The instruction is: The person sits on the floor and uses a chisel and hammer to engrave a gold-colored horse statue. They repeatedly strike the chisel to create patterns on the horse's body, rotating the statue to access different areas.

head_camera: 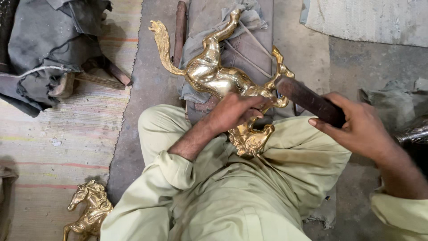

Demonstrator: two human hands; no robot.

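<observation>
My left hand (234, 111) clamps brass horse figure (218, 80) on lap; right hand (356, 127) grips dark rod (307, 100), tip touching horse; bare floor (147, 89) room at left

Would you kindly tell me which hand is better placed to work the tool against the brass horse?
The right hand: its fingers already grip the dark tool, whose tip sits at the brass horse. The left hand is busy pressing the horse down on the lap.

Grey concrete floor (347, 67), striped woven mat (58, 134) on the left, dark crumpled cloth (49, 40), even daylight
</observation>
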